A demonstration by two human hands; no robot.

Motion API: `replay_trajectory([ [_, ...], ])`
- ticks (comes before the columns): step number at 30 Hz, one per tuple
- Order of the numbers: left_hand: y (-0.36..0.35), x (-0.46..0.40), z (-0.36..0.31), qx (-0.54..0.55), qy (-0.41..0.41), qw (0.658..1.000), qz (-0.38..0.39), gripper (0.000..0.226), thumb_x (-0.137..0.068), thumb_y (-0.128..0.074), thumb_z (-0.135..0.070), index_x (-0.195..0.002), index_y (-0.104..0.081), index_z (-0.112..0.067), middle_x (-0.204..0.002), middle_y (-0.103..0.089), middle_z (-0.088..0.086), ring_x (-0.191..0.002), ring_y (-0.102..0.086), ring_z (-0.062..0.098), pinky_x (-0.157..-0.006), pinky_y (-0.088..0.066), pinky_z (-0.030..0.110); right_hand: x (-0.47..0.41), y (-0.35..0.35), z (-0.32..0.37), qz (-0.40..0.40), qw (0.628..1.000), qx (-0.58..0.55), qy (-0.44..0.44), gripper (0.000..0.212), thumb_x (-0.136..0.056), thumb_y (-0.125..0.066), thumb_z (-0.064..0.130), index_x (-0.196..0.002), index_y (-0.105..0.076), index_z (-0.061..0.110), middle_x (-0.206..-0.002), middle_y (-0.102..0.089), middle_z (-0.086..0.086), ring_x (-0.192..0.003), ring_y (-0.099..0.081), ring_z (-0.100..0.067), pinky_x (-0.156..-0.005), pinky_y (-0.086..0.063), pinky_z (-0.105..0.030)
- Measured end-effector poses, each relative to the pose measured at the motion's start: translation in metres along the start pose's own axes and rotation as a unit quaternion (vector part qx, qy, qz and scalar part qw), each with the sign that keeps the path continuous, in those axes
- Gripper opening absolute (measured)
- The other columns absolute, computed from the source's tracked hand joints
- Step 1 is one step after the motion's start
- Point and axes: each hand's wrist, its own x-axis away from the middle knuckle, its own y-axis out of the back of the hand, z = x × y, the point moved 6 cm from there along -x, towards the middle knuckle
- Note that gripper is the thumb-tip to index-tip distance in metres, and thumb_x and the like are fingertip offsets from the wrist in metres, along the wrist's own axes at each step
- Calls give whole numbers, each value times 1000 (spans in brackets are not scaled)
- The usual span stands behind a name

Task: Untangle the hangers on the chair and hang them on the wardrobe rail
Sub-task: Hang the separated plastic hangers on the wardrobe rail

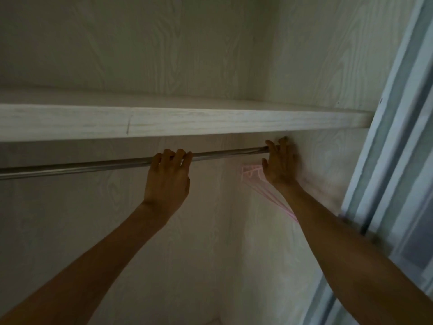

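A pale wood-grain shelf (187,123) runs horizontally across the wardrobe interior, its front edge facing the camera. Behind and above it, the back panel (145,45) and the right side panel (328,55) carry the same pale wood-grain finish and meet in a vertical corner. At the right edge, a sliding door frame (398,137) with light grey-blue vertical tracks leans diagonally through the view.

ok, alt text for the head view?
Both hands reach up to a metal rail under a pale wooden shelf in a wardrobe: left hand curled over it, right hand at its right end beside faint, blurred pink hangers.
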Motion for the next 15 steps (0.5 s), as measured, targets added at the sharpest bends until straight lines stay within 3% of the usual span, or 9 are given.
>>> replay_trajectory([
  [5, 1, 0, -1, 0, 1, 1000, 7, 53, -63, -77, -12, -113, -65, -5, -102, -66, 10, -86, -62, 31, -77, -51, 40, 1, 0, -6, 1, 999, -35, -2, 60, -95, -49, 13, -148, -21, 23, -157, -4, -17, -144, -12, -33, -114, -18, -44],
  [15, 3, 0, 0, 4, 0, 1000, 19, 52, -63, -77, -13, -113, -65, -5, -103, -66, 10, -86, -62, 31, -77, -52, 39, 8, 12, 2, -1, 1000, -13, 9, 64, -95, -50, 16, -149, -17, 21, -157, -7, -17, -143, -14, -34, -113, -21, -45],
])
